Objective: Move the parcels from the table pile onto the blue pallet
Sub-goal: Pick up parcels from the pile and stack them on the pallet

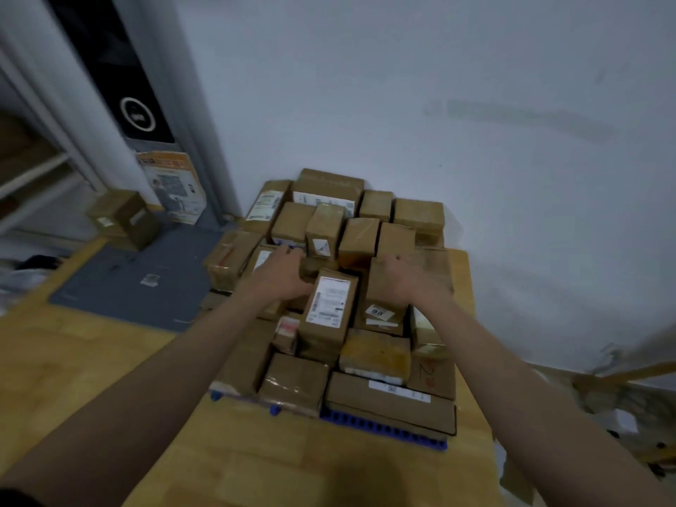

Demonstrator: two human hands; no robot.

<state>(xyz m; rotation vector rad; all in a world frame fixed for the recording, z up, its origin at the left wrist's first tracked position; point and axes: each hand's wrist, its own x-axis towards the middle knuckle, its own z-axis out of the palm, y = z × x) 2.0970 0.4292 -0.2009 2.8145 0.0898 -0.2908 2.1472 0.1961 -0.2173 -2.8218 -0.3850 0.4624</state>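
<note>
- Left hand (283, 278) fingers are lying relaxed on stacked parcels (329, 228), gripping nothing.
- Right hand (402, 283) fingers are resting loosely beside the labelled parcel (328, 305).
- Blue pallet (384, 428) edge is showing below, wooden floor (109, 360) lying open leftward.

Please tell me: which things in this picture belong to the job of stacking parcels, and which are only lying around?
Part of the job:
- blue pallet
- parcels stacked on it
- left hand and right hand, both on the stack

Only lying around:
- lone box by the door
- orange poster leaning there
- grey mat
</note>
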